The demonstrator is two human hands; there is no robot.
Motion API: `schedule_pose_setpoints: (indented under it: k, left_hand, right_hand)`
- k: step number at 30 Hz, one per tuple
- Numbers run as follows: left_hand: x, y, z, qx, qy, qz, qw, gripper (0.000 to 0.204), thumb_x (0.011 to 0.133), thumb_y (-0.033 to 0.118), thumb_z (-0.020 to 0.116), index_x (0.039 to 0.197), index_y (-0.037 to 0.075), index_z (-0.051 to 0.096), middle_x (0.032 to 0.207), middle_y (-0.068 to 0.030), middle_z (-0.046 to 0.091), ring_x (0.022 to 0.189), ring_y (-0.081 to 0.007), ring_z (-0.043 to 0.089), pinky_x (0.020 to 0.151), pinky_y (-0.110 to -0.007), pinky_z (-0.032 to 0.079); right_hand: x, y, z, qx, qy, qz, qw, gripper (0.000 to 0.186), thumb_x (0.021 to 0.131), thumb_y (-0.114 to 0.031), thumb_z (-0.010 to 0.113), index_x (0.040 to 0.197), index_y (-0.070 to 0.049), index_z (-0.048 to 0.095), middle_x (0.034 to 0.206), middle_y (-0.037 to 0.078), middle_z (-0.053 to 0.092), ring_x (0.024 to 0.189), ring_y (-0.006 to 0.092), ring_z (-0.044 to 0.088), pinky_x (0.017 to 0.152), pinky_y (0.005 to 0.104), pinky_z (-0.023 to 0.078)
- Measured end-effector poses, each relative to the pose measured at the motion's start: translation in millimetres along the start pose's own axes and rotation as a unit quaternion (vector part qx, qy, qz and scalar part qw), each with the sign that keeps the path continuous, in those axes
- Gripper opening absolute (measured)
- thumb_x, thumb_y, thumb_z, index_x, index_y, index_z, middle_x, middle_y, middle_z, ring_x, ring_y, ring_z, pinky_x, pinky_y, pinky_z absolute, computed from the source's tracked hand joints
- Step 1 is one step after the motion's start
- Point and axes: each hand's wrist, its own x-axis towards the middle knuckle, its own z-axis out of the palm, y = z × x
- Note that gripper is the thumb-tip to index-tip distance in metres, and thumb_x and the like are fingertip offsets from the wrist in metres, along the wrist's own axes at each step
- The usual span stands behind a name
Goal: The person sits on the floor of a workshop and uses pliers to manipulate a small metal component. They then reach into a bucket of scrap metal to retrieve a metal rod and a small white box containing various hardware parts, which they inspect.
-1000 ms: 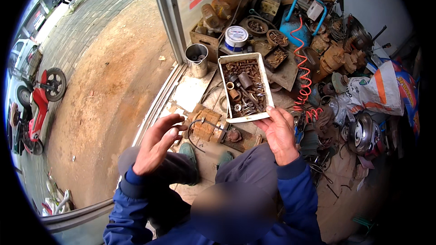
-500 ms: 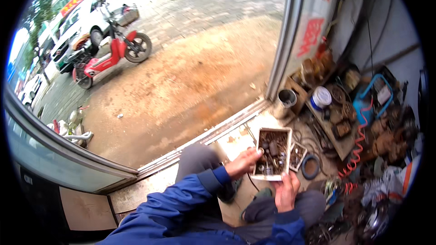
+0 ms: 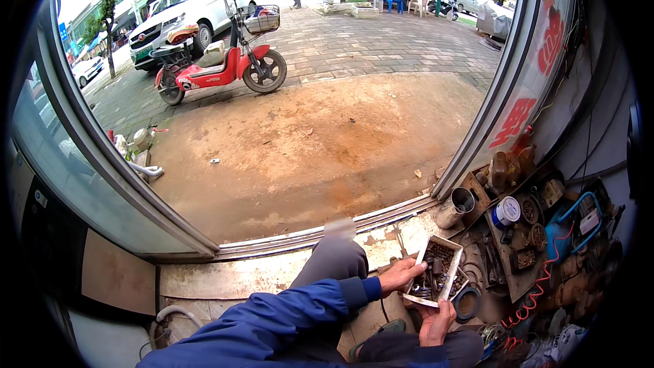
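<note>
A shallow white rectangular tray (image 3: 452,272) is tilted between my hands above the floor. Small dark metal parts (image 3: 439,259), several springs (image 3: 424,289) among them, lie loose inside it. My left hand (image 3: 400,276) grips the tray's left side, its thumb over the rim and its other fingers mostly hidden. At the near right corner, my right hand (image 3: 437,324) is closed on the edge from below. Partly covered by this tray, a second small tray (image 3: 460,283) of metal bits rests on the floor. A dark ring (image 3: 467,304) lies beside it.
Right of the trays stand a metal canister (image 3: 456,207), a white and blue tub (image 3: 506,212) and a wooden board (image 3: 507,259) with parts. A red coiled hose (image 3: 528,307) hangs near a blue frame (image 3: 579,221). Ahead runs the door sill (image 3: 300,237); outside stands a red scooter (image 3: 218,73).
My view has swung, so the scene sits further right in the picture. The tray has turned and tilted in my hands. My left thumb has come from over the parts onto the rim.
</note>
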Motion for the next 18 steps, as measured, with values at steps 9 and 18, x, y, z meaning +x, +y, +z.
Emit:
schedule_pose_setpoints:
  k: [9,18]
  left_hand:
    - [-5.3,11.8,-0.8,-0.009,0.029,0.020,0.999,0.042,0.106,0.046,0.054,0.104,0.006,0.065,0.089,0.0030,0.062,0.080,-0.0054,0.054,0.068,-0.026,0.046]
    - [-8.4,21.4,7.0,-0.062,-0.033,0.056,0.996,0.039,0.104,0.048,0.059,0.104,0.009,0.066,0.085,0.0068,0.061,0.072,-0.0038,0.053,0.060,-0.022,0.042]
  right_hand:
    - [-9.5,-0.2,-1.9,-0.007,-0.028,-0.010,1.000,0.029,0.097,-0.020,0.053,0.119,-0.001,0.055,0.111,0.013,0.067,0.095,0.0271,0.072,0.077,0.0465,0.066]
    - [-2.5,-9.2,24.0,-0.084,-0.031,-0.093,0.992,0.027,0.099,-0.018,0.055,0.120,-0.002,0.061,0.113,0.013,0.068,0.099,0.0271,0.071,0.083,0.0442,0.062]
